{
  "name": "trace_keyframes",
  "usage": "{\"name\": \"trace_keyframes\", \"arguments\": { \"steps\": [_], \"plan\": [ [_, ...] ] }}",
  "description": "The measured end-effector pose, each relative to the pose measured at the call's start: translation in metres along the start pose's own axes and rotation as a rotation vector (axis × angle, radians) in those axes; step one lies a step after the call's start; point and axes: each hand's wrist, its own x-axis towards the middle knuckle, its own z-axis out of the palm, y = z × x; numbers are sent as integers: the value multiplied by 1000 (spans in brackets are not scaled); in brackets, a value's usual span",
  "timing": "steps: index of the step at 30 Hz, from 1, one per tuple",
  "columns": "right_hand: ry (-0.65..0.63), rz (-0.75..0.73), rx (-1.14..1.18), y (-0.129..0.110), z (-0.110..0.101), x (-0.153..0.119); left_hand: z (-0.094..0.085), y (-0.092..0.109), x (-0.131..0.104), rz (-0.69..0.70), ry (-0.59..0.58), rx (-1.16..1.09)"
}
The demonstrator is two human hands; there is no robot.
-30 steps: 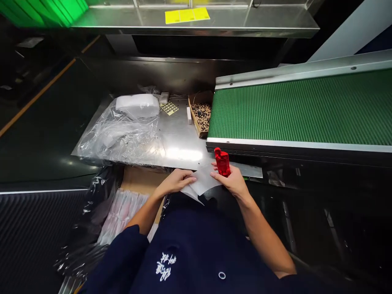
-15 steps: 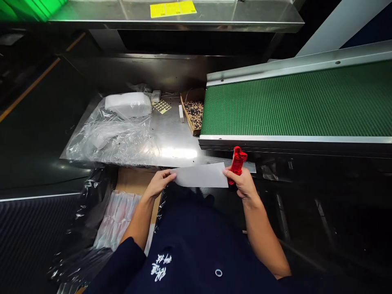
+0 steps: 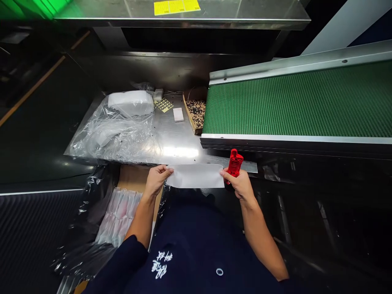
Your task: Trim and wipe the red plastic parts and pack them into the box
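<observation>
A thin white sheet (image 3: 196, 176), perhaps a flat sleeve or bag, stretches between my two hands in front of my body. My left hand (image 3: 157, 178) pinches its left end between thumb and fingers. The right end is gripped by my right hand (image 3: 239, 182), thumb on top. That same hand also holds a glossy red plastic part (image 3: 235, 163), which stands up above the fingers. Its lower end is hidden behind the hand. Beyond the sheet, a stack of similar white sheets (image 3: 131, 103) sits in a clear plastic bag (image 3: 122, 134) on the metal table (image 3: 171, 136).
On the table are a small white block (image 3: 178, 114), a sticker sheet (image 3: 164, 105) and a cardboard tray (image 3: 190, 116) with small black bits. A green conveyor belt (image 3: 290, 102) runs at the right. Wrapped items (image 3: 118, 214) fill a lined carton at lower left.
My hands have come slightly closer together, and the sheet's left end is now held straighter. The small white block has tipped from its narrow edge onto its broad side.
</observation>
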Motion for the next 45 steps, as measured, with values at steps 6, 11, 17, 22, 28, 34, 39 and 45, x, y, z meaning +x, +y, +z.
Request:
{"name": "trace_keyframes", "arguments": {
  "steps": [6,11,17,22,28,34,39,45],
  "plan": [
    [60,-136,-193,-2,23,-20,9,7,-4,240,272,358],
    [-260,-164,-119,-4,61,-25,55,3,-15,190,-96,267],
    [-175,-119,-95,4,62,-17,69,-1,-24,112,-293,126],
    [15,-133,-168,4,50,-15,64,-14,-16,132,-228,169],
    [-170,-196,-764,-12,38,-33,76,-20,16,247,24,334],
    [-248,-98,-1149,-21,41,-39,88,-12,26,412,21,441],
    [-260,-16,-1200,-25,43,-34,91,-17,16,560,-91,518],
    [-308,-13,-1143,-20,38,-27,93,-26,-5,681,-219,579]
  ]
}}
